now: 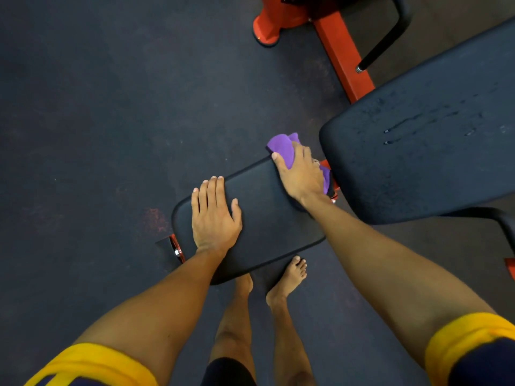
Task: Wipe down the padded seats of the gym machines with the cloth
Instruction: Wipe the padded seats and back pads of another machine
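Note:
A black padded seat lies low in the middle of the head view. My left hand rests flat on its left part, fingers straight. At the seat's far right corner, my right hand presses a purple cloth onto the pad; the cloth sticks out beyond my fingers and under my palm. To the right, a larger black backrest pad slopes upward, with wet streaks and droplets on its surface.
An orange machine frame runs from the top centre down behind the backrest, with a black handle bar beside it. Orange brackets show under the seat's left end. My bare feet stand on dark rubber floor.

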{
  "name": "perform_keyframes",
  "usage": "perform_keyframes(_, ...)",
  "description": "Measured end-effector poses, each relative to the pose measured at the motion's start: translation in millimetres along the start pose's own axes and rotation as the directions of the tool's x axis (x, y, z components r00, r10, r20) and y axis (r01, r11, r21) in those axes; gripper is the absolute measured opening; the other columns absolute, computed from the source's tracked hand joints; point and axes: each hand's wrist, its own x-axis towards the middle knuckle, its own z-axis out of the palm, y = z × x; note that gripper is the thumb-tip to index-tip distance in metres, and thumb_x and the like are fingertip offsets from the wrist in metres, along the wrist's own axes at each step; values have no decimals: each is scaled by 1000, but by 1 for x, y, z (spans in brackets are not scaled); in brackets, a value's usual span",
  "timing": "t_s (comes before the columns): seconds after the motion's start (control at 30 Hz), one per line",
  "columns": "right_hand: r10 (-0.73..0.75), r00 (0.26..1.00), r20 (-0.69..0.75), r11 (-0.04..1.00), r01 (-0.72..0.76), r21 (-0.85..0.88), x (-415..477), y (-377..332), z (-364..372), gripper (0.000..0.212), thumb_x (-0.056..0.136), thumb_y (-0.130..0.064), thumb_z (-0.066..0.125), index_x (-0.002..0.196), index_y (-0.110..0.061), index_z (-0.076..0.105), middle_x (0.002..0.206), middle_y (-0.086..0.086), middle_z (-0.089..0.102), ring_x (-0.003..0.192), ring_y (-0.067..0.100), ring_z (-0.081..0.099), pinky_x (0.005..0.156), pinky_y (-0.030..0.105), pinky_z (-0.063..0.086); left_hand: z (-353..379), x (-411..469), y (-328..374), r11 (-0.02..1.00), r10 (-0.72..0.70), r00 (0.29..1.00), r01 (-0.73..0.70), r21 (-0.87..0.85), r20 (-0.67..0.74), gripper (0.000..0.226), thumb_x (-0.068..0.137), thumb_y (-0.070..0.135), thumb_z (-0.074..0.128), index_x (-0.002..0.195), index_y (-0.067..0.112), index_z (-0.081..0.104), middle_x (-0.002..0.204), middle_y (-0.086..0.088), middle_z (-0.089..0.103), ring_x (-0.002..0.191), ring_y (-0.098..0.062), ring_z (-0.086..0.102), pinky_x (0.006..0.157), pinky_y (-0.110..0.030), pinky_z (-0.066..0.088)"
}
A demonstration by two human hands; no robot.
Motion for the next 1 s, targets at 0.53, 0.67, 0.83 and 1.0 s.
perform_keyframes(0.53,-155,987,-47,986,151,-72,-42,32,19,74,97,-76,34,160,-48,9,171,-12,3,152,43,18,121,60,23,3,-3,1,1000,-6,1000,5,-26,-23,59,103,37,39,153,6,35,154,-14,43,147,-30,33,126,-44,13)
perform_keyframes(0.67,-244,965,-95,952,220,-212,-69,60,14,62,102,-62,41,159,-46,22,169,-7,20,141,41,35,113,56,34,2,-4,3,999,3,1000,-4,-45,-19,58,104,34,41,153,4,34,156,-15,41,148,-30,31,127,-45,13)
perform_keyframes(0.83,-343,939,0,920,335,-205,-86,76,-6,53,104,-37,54,155,-36,40,164,-3,32,128,42,46,111,49,36,-9,-4,19,994,-76,995,81,-76,64,58,104,29,41,154,2,31,160,-17,33,151,-31,24,127,-47,6)
perform_keyframes(1.0,-383,922,52,893,384,-237,-103,65,-57,54,104,-26,53,156,-29,38,165,2,27,126,41,45,108,50,41,-36,-18,53,989,95,991,-83,-124,95,56,102,22,46,154,4,34,160,-15,34,149,-29,29,127,-44,13)
